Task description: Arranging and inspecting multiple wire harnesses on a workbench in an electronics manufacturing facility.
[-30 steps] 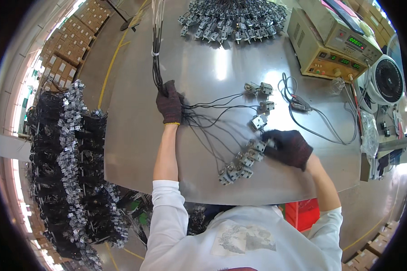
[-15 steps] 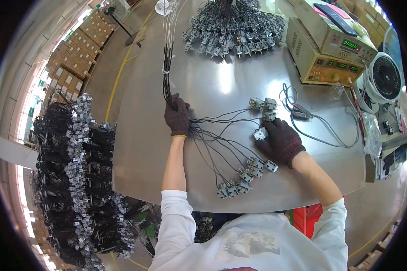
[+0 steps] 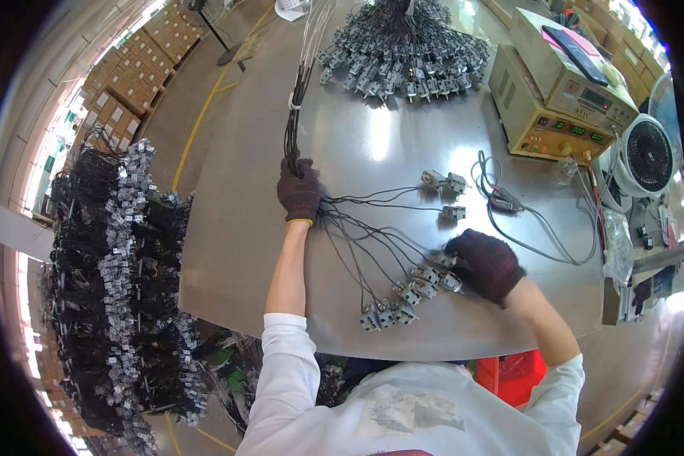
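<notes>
My left hand [image 3: 299, 190], in a dark knitted glove, is closed around a bundle of black wires [image 3: 293, 125]. The wires' pale ends stretch away toward the far edge of the metal table, and their other ends fan out to the right. Small grey metal-cased components sit on these ends: one pair [image 3: 444, 182] farther off, a single component [image 3: 454, 213] below it, and a curved row [image 3: 406, 295] nearer me. My gloved right hand [image 3: 486, 264] has its fingertips closed on one component [image 3: 441, 259] at the right end of that row; the fingers partly cover it.
A large heap of similar wired components [image 3: 406, 64] lies at the table's far side. Two stacked bench instruments [image 3: 558, 114], a grey cable with a clip [image 3: 504, 200] and a white fan [image 3: 646, 152] are at the right. Racks hung with components [image 3: 121, 289] stand left of the table.
My right hand has moved nearer me, bringing one component from beside the far group down to the near row. My left hand keeps its hold on the wires.
</notes>
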`<act>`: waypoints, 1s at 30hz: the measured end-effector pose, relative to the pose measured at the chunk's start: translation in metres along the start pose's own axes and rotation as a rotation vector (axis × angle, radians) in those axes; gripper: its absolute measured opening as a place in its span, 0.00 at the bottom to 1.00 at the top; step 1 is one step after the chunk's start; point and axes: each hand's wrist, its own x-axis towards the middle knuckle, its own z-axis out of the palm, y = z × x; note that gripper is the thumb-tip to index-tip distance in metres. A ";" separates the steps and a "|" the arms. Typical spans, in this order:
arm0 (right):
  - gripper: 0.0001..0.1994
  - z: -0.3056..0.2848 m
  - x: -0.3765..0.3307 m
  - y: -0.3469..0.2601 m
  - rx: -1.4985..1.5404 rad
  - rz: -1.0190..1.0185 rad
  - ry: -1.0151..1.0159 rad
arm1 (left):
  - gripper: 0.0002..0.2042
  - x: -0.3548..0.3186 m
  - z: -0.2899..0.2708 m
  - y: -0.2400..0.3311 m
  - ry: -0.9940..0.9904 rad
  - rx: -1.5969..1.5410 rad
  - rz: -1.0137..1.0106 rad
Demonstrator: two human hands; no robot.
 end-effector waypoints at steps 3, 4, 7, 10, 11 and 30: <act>0.14 -0.032 0.011 0.029 0.235 -0.013 -0.075 | 0.16 -0.002 0.002 -0.005 0.012 -0.029 0.018; 0.13 -0.035 0.016 0.036 0.182 0.030 0.075 | 0.16 -0.001 0.002 -0.008 0.021 -0.011 0.049; 0.16 -0.032 0.043 0.056 -0.083 -0.063 0.375 | 0.15 0.002 0.004 -0.017 0.033 0.019 0.110; 0.16 -0.018 0.074 0.069 -0.106 -0.040 0.362 | 0.16 0.008 0.007 -0.029 0.028 0.034 0.096; 0.16 -0.018 0.081 0.075 -0.062 -0.057 0.254 | 0.17 0.010 0.008 -0.032 0.029 0.053 0.069; 0.14 -0.010 0.056 0.039 -0.075 0.055 0.186 | 0.14 -0.004 -0.002 -0.006 0.046 0.091 0.111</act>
